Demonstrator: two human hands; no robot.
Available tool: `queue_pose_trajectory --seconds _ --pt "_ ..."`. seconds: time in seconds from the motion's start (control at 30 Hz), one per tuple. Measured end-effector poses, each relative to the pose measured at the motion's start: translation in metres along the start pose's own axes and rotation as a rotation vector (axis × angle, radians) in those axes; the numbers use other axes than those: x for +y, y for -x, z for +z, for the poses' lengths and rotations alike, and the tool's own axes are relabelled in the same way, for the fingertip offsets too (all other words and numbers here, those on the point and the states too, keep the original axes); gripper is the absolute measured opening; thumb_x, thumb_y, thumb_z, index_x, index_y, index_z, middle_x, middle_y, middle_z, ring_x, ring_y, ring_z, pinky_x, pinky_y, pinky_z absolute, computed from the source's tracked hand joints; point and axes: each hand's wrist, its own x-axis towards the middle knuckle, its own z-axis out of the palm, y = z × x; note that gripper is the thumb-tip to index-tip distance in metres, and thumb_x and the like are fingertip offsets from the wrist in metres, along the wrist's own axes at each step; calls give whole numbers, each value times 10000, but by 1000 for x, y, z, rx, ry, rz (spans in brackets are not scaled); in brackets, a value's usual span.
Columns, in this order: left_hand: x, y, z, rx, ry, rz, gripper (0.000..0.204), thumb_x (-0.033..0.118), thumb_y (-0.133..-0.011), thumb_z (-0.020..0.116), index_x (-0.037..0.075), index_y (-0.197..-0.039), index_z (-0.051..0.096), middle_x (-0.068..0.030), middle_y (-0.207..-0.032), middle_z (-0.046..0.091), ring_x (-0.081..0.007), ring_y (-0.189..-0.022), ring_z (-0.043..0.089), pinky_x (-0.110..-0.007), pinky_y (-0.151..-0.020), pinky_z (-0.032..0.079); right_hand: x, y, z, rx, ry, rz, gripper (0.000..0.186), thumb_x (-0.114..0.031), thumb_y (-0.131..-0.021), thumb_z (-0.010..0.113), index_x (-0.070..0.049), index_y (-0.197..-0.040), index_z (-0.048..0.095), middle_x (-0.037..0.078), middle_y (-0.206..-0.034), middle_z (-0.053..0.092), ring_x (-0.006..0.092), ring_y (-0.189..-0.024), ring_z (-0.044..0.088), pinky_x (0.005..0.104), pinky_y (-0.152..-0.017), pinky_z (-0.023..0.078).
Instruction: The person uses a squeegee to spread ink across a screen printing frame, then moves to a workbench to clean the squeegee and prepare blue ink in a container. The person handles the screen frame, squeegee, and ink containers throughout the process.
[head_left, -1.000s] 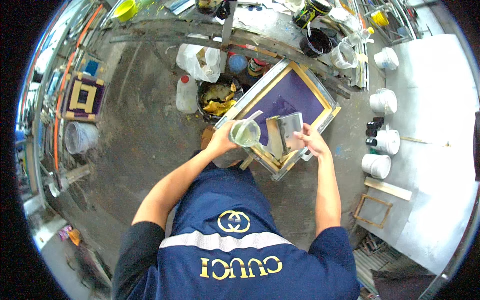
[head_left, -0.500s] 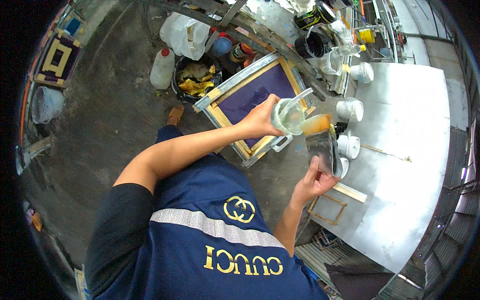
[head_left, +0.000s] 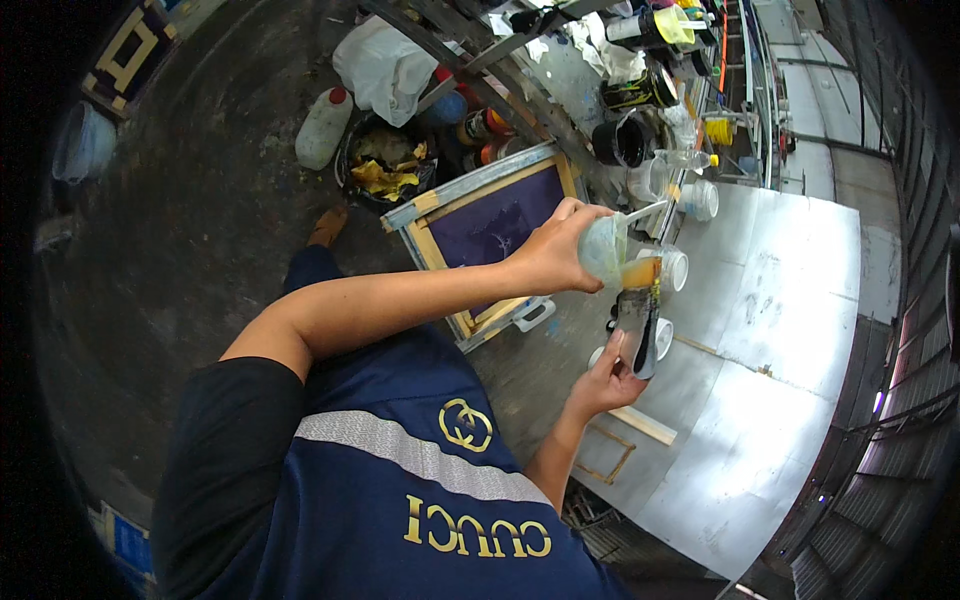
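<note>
Both held things have been moved since a second ago: the translucent cup and the grey tool are now held beyond the right edge of the purple-meshed frame, where the tool was seen above it before. Against the latest earlier picture, the tool is also turned narrower to the camera.

By the left hand the cup is grasped, the fingers being curled round its wall; the hidden side of that grasp cannot be told. The cup's mouth is turned toward the right, seemingly so that it is kept facing the tool. A pale stick is left leaning out over the rim, perhaps so that it is kept clear of the fingers.

By the right hand the tool is pinched at its lower end, with the thumb laid along its near face; the far fingers are partly hidden. It is probably gripped there so that its other end, with an orange-tan edge, is left free.

The cup thus lies directly within the left grasp, while the tool is extended upward from the right one. Its edge is held right at the cup's mouth; whether the two are touching cannot be told.
</note>
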Motion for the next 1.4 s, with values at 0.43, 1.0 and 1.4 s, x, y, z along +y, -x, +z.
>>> queue_pose_trajectory --seconds 0.43,1.0,1.4 --pt "43 -3 -26 32 12 37 913 214 -624 929 40 -1420 517 -159 -1329 516 -325 -1267 536 -394 -1095 434 32 -10 -13 -129 64 -65 353 71 -952 672 77 -1297 602 230 -1324 670 283 -1194 658 389 -1029 523" --pt "-19 -3 -54 -7 216 -105 1057 174 -646 963 87 -1533 395 -95 -1435 520 -232 -1359 495 -383 -1155 388 23 -29 -24 41 -643 444 412 22 -942 699 -35 -1326 562 64 -1267 627 171 -1142 597 344 -1002 478" --pt "-8 6 -30 16 3 12 978 146 -616 934 106 -1478 473 -145 -1397 515 -340 -1359 464 -418 -1152 383 -12 -46 -11 -36 -725 427 425 34 -937 703 -50 -1332 570 54 -1273 639 157 -1129 605 334 -997 480"
